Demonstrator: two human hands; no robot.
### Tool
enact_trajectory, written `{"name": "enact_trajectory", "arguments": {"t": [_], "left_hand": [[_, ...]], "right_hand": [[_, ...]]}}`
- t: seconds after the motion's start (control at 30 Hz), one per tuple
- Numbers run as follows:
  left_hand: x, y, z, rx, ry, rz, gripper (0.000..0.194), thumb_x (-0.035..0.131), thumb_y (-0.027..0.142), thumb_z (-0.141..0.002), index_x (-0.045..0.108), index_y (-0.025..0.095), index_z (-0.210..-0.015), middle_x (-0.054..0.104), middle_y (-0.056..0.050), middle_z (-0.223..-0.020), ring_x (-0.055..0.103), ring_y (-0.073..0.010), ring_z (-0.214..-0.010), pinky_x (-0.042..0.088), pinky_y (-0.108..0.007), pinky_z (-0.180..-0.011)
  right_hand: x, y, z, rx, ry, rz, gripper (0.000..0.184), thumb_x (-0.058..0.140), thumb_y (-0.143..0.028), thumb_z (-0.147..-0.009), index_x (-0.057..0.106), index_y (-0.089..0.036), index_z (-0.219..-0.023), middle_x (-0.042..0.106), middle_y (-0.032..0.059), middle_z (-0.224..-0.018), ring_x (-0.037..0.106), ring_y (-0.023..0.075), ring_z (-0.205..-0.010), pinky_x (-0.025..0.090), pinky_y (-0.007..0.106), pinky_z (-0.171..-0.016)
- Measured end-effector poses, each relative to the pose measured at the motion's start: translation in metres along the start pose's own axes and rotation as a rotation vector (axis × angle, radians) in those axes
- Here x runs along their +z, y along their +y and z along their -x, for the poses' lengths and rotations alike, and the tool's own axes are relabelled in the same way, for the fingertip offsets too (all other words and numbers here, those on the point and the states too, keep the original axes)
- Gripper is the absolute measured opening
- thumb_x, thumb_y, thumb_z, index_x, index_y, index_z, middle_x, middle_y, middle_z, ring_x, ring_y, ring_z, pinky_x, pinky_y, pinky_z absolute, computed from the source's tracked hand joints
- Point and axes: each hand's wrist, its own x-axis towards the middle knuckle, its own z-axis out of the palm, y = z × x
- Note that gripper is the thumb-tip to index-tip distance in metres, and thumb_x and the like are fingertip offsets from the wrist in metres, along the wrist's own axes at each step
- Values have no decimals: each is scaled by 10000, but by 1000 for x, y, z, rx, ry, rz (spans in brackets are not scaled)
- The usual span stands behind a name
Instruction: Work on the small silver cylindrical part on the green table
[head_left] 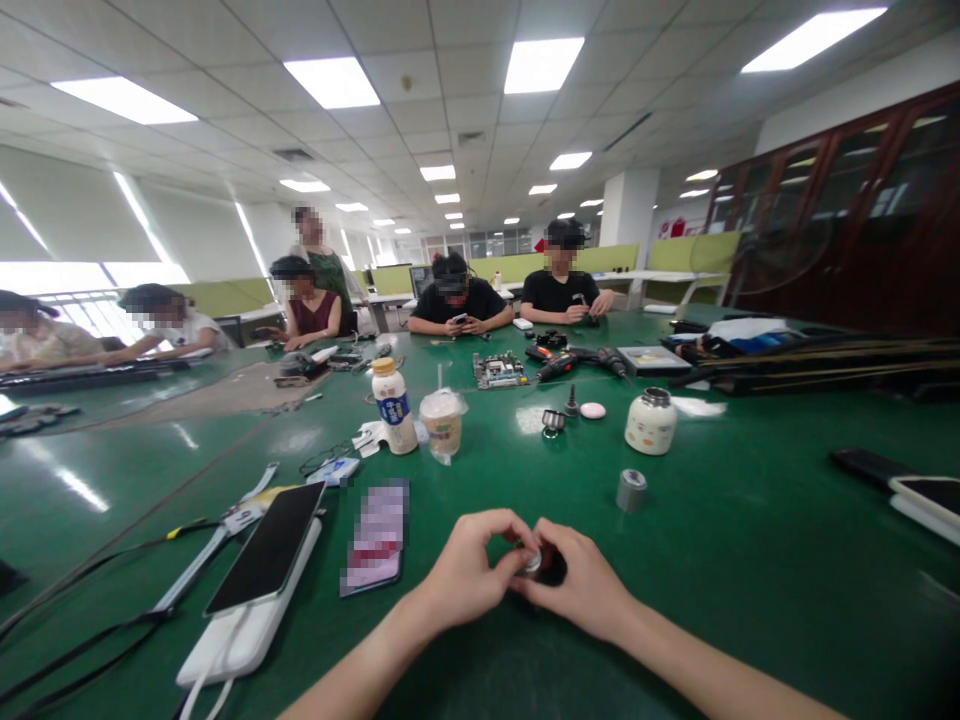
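Just above the green tabletop, my left hand [480,560] and my right hand [581,580] meet fingertip to fingertip, both closed around a small round silvery piece [533,562]. Fingers cover much of it, so its exact kind is unclear. Beyond my right hand stands a grey metallic cylinder [631,491], like a cup lid. Farther back is a cream insulated bottle [649,424], upright with its mouth uncovered. To its left lie a pink disc [592,411], a dark stopper-like part [571,403] and a metal ring-like part [553,422].
Left of my hands lie a phone [375,540] and another phone [270,550] on a white power bank [251,640]. A drink bottle [393,410] and plastic cup [442,422] stand ahead. Farther off are a circuit board [499,370], power drills [581,362] and several seated people.
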Motion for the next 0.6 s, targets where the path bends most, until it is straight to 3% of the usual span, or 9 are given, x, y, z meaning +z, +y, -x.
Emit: {"name": "enact_trajectory", "arguments": {"t": [0.13,0.27,0.37,0.47,0.6], "left_hand": [[3,-1,0,8,64,-47,120,711,96,-742,695,174,-832,728,-32,-842,660,-190,-814,490,-280,-783],[8,-5,2,-4,101,-6,101,662,90,-777,674,180,-821,719,-34,-824,666,-187,-796,504,-280,-764],[8,-3,4,47,82,45,283,583,30,-780,650,192,-1002,715,-52,-967,667,-197,-913,512,-301,-852],[8,0,6,66,86,-1,467,605,21,-751,584,218,-1173,672,-61,-1148,635,-218,-1041,478,-341,-945],[10,-3,4,-1,146,-26,486,665,69,-758,525,229,-1195,673,-47,-1099,692,-173,-822,505,-345,-876]], "right_hand": [[1,0,0,-8,20,8,256,710,-322,-736,474,-225,-747,586,-31,-741,550,172,-694,365,258,-623],[0,0,0,-4,19,-6,251,719,-355,-733,525,-217,-810,620,-5,-788,579,197,-733,395,279,-657],[-1,0,-1,-8,8,-39,254,708,-315,-733,562,-218,-917,654,9,-848,598,210,-768,410,290,-687],[0,0,-1,1,10,-30,186,694,-241,-712,536,-222,-809,636,-12,-786,582,192,-726,399,274,-665],[-1,-1,-1,-2,1,-16,220,708,-297,-733,501,-224,-752,610,-26,-738,562,177,-696,382,259,-632]]}}
